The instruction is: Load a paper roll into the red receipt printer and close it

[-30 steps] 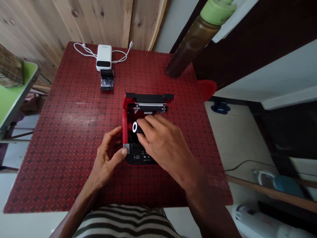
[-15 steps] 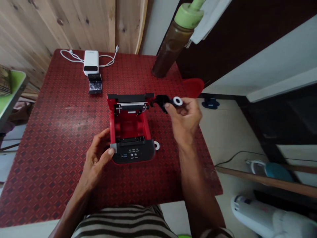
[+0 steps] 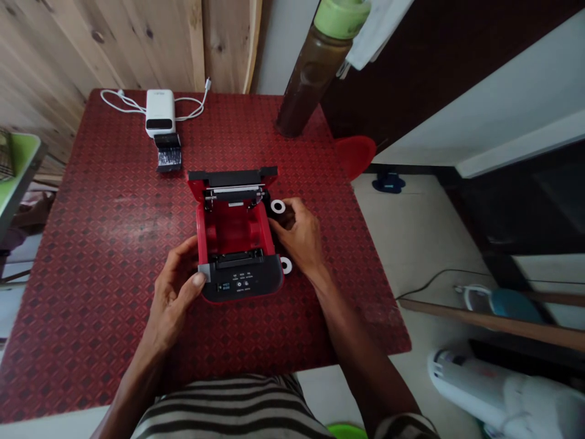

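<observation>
A red and black label printer (image 3: pixel 242 277) stands on the table with its lid (image 3: pixel 232 178) raised and its red inner bay showing. My left hand (image 3: pixel 176 286) grips the printer's front left corner, thumb on top and fingers along the side. On the other side, my right hand (image 3: pixel 299 235) is closed on a black ribbon roll with a white core (image 3: pixel 278 207), right beside the printer's wall. Part of that roll is hidden by the hand and the printer. Another white ring-shaped core (image 3: pixel 286 266) lies against the printer's front right side.
A white power bank (image 3: pixel 159 113) with a white cable lies at the back left, a small black folded piece (image 3: pixel 169 152) in front of it. A tall brown bottle (image 3: pixel 306 79) with a green lid stands at the back edge. Beyond the right edge is a red stool (image 3: pixel 356 155).
My right hand has brought the ribbon roll left and slightly down, from out beyond the lid to close by the printer's right side. My left hand keeps its grip on the printer.
</observation>
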### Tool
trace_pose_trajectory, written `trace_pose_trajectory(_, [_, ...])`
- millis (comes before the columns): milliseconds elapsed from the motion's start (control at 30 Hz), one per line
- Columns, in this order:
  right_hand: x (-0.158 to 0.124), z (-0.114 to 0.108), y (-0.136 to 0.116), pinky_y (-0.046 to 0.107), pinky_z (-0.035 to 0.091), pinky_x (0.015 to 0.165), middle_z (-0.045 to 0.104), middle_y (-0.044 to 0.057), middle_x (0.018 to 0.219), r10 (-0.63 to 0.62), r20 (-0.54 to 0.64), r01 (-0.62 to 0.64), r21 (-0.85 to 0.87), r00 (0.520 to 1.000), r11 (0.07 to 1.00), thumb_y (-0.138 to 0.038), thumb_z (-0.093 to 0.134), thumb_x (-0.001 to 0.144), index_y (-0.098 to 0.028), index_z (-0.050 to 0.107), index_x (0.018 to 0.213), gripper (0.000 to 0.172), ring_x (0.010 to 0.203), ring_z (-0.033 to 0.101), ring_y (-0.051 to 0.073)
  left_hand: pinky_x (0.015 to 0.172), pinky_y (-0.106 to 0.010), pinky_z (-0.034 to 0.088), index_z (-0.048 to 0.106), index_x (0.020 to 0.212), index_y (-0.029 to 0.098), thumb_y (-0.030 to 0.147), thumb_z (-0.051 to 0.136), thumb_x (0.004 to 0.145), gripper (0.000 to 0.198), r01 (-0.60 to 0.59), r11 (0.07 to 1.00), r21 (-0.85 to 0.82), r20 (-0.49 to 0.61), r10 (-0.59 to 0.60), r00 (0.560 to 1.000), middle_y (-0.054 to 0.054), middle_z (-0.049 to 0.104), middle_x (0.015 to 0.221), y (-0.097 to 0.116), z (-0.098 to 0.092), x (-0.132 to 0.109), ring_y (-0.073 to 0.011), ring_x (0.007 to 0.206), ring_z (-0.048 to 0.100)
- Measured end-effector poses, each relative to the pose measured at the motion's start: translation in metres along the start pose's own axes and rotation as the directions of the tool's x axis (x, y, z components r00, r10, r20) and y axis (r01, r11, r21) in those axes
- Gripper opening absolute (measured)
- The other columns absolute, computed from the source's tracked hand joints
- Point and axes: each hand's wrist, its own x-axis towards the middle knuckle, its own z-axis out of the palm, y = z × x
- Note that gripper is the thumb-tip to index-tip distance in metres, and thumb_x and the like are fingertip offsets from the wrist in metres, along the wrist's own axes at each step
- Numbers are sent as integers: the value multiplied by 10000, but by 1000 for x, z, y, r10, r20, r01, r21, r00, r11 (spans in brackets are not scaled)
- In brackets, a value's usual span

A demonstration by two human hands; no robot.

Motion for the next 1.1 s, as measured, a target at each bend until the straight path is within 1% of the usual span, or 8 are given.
trace_pose_trajectory(200, [-27,-29,12,407,583,748,836,108,1164,117,-1,-117,11,993,993,-478,810,876,-244,711,1249,451,819,743,227,1104,-469,638,701,1571,304,538,811,1024,605,-8,1000,-6,-4,8,1000,-93,759,1541,0,0,-1,-329,1322,775])
trace_pose_trajectory(300, [-49,-48,15,398,587,731,813,69,1003,171,14,-171,24,985,985,-463,797,899,-242,735,1236,408,781,730,222,1093,-469,644,705,1564,292,539,814,1020,607,-9,1000,24,-16,9,1000,-98,757,1542,2,-1,-1,-334,1324,774])
trace_pose_trajectory(400, [-74,-65,7,390,623,753,821,53,970,194,162,-208,72,967,975,-422,782,911,-259,772,1203,335,809,762,222,1116,-464,633,714,1556,296,545,818,1014,606,-19,999,49,-23,20,1000,-92,763,1531,2,-1,-1,-328,1338,765])
trace_pose_trajectory(533, [-99,-65,-8,400,642,835,827,69,1259,192,364,-239,87,911,967,-321,829,871,-300,738,1381,518,891,752,205,1141,-458,621,728,1549,309,540,815,1016,587,-33,998,45,-29,34,999,-82,759,1536,-2,-2,-1,-318,1353,750])
trace_pose_trajectory(600, [-104,-55,-12,400,616,844,817,60,1235,163,287,-179,29,944,983,-271,843,841,-293,755,1335,502,873,713,205,1160,-462,612,730,1548,311,533,811,1021,578,-37,999,32,-34,38,999,-79,760,1533,-5,-3,-1,-314,1355,747])
trace_pose_trajectory(767, [-104,-30,-11,364,525,720,789,46,1019,102,123,-101,-13,987,995,-273,763,910,-257,783,1118,209,753,640,200,1181,-498,596,701,1575,306,532,796,1032,596,-27,999,26,-7,27,1000,-87,757,1549,-4,-2,0,-336,1384,742])
trace_pose_trajectory(1000, [-102,-27,-16,379,567,785,795,46,1052,97,102,-99,23,990,995,-325,749,941,-272,756,1107,174,872,720,230,1157,-481,604,698,1563,297,532,801,1033,589,-25,999,33,-4,26,1000,-85,771,1537,2,0,-1,-315,1346,766])
trace_pose_trajectory(1100, [-103,-36,-19,373,603,807,798,21,1054,178,68,-188,209,982,960,-391,768,964,-296,707,1159,225,884,757,218,1132,-476,618,702,1550,297,534,802,1032,578,-30,999,30,9,29,1000,-84,778,1525,3,0,-1,-313,1328,775])
